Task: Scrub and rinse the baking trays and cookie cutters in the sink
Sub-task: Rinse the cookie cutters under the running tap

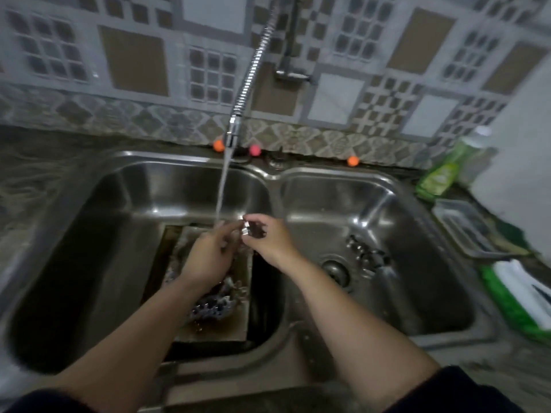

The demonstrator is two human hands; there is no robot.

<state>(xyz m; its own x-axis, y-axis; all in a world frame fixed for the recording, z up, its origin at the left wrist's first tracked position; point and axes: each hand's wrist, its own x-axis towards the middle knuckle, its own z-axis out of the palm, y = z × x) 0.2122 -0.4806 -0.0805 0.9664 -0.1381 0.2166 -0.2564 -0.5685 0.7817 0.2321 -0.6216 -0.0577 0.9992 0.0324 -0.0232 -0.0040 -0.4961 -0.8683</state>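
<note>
Both my hands meet under the running water over the left basin of the steel double sink [125, 186]. My right hand [265, 239] pinches a small shiny metal cookie cutter [246, 229]. My left hand [208, 257] touches it from the left, fingers curled; whether it also grips is unclear. Below them a baking tray [238, 326] lies in the left basin with dirty water and a wet scrubber [213, 305] on it. Several metal cookie cutters [362, 253] lie in the right basin by the drain [335, 271].
The spring-neck faucet [238, 114] pours a stream into the left basin. A green dish soap bottle [441, 171] lies at the right, with a clear tray [465, 228] and a green pack of wipes [521, 296] on the counter. Three small coloured balls sit behind the sink.
</note>
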